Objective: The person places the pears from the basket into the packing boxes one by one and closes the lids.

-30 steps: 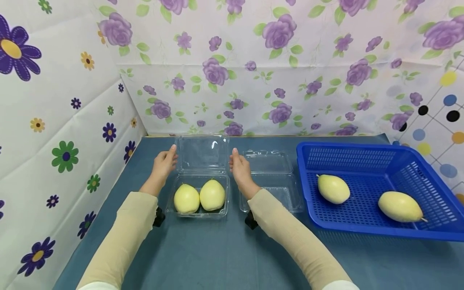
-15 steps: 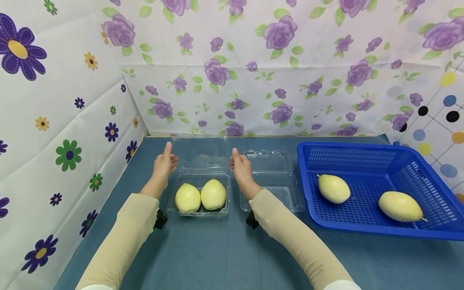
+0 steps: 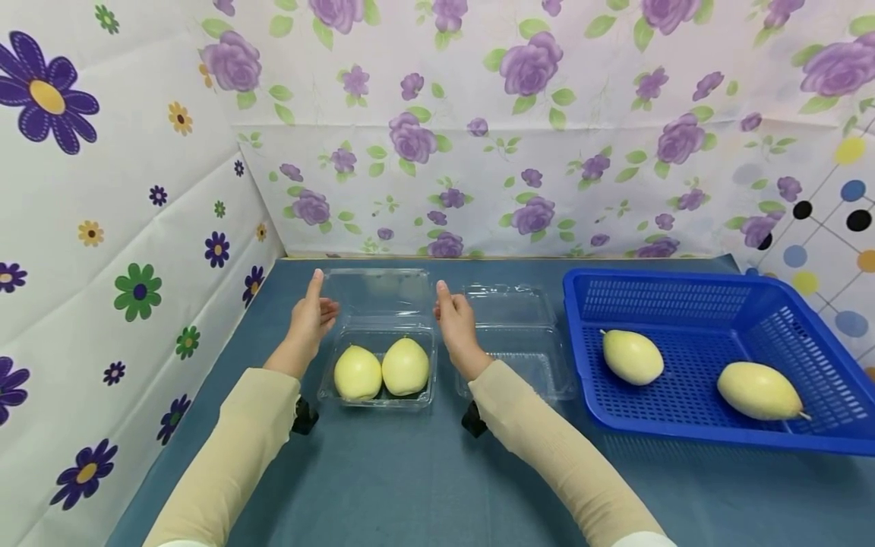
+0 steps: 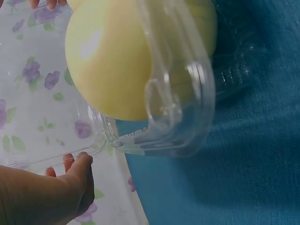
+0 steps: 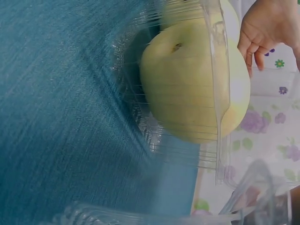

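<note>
Two pale yellow, rounded fruits [image 3: 358, 374] sit side by side in the base of a clear plastic clamshell box [image 3: 378, 405]. Its hinged lid [image 3: 379, 292] stands raised and tilted back. At the lid's left side is my left hand [image 3: 307, 323], thumb pointing up and fingers loosely bent toward the lid; the left wrist view has its fingertips right at the lid's edge. My right hand [image 3: 456, 323] is level with it on the right side, thumb up, fingers relaxed, close to the lid's edge. Neither hand grips anything.
Just right of this box lies a second clear box [image 3: 519, 365], opened out with nothing in it. Further right stands a blue plastic basket [image 3: 711, 433] holding two oval yellow fruits [image 3: 631, 357]. A flower-print sheet [image 3: 492, 175] backs the blue-green table [image 3: 410, 486].
The lid has tipped, its far edge now lower in the head view. My left hand has swung slightly outward from it, its thumb more upright. The right hand has barely moved.
</note>
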A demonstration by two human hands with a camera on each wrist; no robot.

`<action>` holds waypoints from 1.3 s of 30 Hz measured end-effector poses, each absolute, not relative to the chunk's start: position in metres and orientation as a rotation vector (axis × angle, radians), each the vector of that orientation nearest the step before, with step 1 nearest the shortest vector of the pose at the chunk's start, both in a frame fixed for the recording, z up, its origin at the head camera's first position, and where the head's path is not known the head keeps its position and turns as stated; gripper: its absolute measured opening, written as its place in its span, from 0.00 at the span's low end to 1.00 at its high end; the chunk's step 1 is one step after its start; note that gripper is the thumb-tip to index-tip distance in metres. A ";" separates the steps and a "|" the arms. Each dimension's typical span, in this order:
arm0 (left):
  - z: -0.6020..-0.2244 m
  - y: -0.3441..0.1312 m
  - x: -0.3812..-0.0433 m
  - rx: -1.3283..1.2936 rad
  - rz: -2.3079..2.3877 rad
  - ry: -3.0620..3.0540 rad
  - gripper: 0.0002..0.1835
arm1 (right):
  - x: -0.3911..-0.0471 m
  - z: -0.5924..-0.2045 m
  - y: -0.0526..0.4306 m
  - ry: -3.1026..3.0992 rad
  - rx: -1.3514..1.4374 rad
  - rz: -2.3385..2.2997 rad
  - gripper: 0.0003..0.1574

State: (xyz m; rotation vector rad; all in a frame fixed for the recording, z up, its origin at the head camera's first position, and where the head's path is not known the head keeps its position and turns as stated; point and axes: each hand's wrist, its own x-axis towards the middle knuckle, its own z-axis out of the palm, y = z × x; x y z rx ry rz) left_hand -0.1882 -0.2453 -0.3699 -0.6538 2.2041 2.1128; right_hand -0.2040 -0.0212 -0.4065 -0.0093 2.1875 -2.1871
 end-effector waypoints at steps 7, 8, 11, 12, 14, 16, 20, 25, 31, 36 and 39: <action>-0.371 -0.247 -0.183 -0.639 2.201 2.110 0.43 | -0.205 -0.409 -0.021 2.235 -0.058 -2.165 0.32; -0.371 -0.247 -0.183 -0.640 2.212 2.101 0.40 | -0.205 -0.409 -0.021 2.235 -0.055 -2.160 0.33; -0.372 -0.248 -0.183 -0.613 2.226 2.081 0.42 | -0.205 -0.409 -0.020 2.229 -0.024 -2.144 0.35; -0.372 -0.249 -0.183 -0.596 2.228 2.076 0.44 | -0.205 -0.409 -0.020 2.229 -0.012 -2.137 0.35; -0.373 -0.249 -0.182 -0.550 2.219 2.068 0.48 | -0.205 -0.409 -0.020 2.235 0.015 -2.118 0.35; -0.373 -0.250 -0.180 -0.519 2.207 2.066 0.50 | -0.205 -0.408 -0.019 2.237 0.029 -2.102 0.35; -0.374 -0.251 -0.177 -0.515 2.175 2.071 0.49 | -0.205 -0.409 -0.019 2.224 0.038 -2.092 0.31; -0.373 -0.257 -0.173 -0.539 2.108 2.079 0.50 | -0.204 -0.409 -0.020 2.213 0.034 -2.094 0.28; -0.368 -0.263 -0.171 -0.529 2.016 2.115 0.50 | -0.200 -0.407 -0.020 2.203 0.064 -2.079 0.38; -0.367 -0.267 -0.169 -0.522 1.950 2.108 0.50 | -0.197 -0.404 -0.014 2.150 0.030 -2.019 0.47; -0.368 -0.270 -0.166 -0.541 1.916 2.085 0.52 | -0.195 -0.401 -0.011 2.081 0.000 -1.979 0.49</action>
